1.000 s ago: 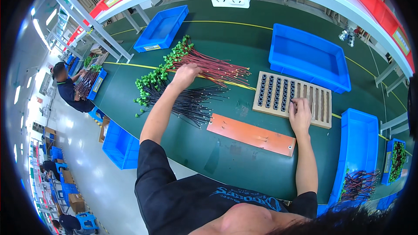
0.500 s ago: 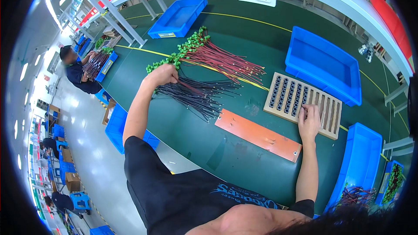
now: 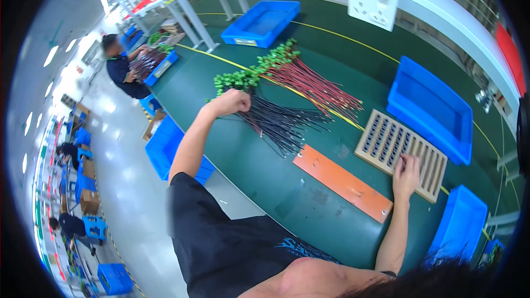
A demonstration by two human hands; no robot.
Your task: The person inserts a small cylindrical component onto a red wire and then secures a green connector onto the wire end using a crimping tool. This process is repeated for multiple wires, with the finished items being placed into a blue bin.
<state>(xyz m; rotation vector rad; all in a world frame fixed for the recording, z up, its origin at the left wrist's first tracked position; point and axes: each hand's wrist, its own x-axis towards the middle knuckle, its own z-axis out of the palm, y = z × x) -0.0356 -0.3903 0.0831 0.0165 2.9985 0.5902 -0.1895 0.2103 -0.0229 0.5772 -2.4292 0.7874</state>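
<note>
My left hand (image 3: 233, 102), fingers curled closed, is at the green-connector end of a spread of black wires (image 3: 281, 121); what its fingertips hold is hidden. Beyond it lies a bunch of red wires (image 3: 320, 85), and green connectors (image 3: 237, 80) cluster at the wires' left ends. On the right, my right hand (image 3: 407, 175) rests at a light wooden slotted rack (image 3: 371, 153). Its fingers are bent together beside the rows of small dark ring-shaped parts (image 3: 386, 135), and any part between them cannot be made out.
An orange plate (image 3: 342, 183) lies on the green table (image 3: 287, 196) between the hands. Blue trays stand behind the rack (image 3: 430, 110), at the far side (image 3: 261, 24) and at the right (image 3: 459, 223). A metal shelf frame with a socket panel (image 3: 372, 3) crosses above. A co-worker (image 3: 124, 69) sits at far left.
The whole view has swung, so the table and its things appear farther right and lower. Both hands stay at much the same places, left at the black wires and right at the rack.
</note>
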